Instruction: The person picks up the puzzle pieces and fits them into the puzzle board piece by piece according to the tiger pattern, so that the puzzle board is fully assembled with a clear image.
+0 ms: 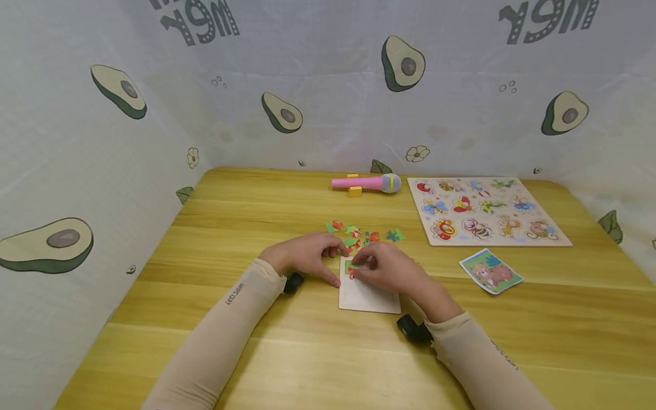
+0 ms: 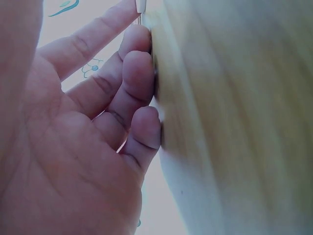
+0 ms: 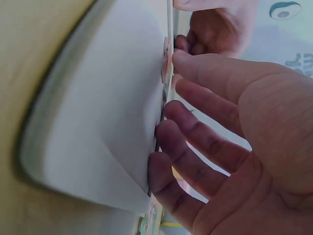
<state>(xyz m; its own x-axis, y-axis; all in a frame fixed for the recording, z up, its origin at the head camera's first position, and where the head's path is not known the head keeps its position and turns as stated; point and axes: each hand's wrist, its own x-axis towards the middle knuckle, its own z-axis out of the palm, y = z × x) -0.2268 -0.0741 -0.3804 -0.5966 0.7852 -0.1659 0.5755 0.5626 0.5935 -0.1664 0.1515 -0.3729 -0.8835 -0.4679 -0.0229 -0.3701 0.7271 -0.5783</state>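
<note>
A white puzzle board [image 1: 366, 299] lies on the table before me, with a green puzzle piece [image 1: 348, 265] in its upper left corner. My right hand [image 1: 394, 272] is over the board, pinching a small red-orange puzzle piece [image 1: 351, 273] between thumb and index finger at the green one. In the right wrist view this piece [image 3: 167, 61] lies at the thumb tip, close on the board's surface [image 3: 102, 98]. My left hand [image 1: 310, 256] rests at the board's left side, its thumb tip at the edge. Its lower fingers [image 2: 142, 73] touch the tabletop, loosely bent.
Several loose red and green puzzle pieces [image 1: 374, 236] lie behind the board. To the right are a bear picture card [image 1: 492, 271] and a large insect puzzle board [image 1: 487, 210]. A pink toy microphone [image 1: 366, 183] lies on a yellow stand at the back, before the avocado-print curtain.
</note>
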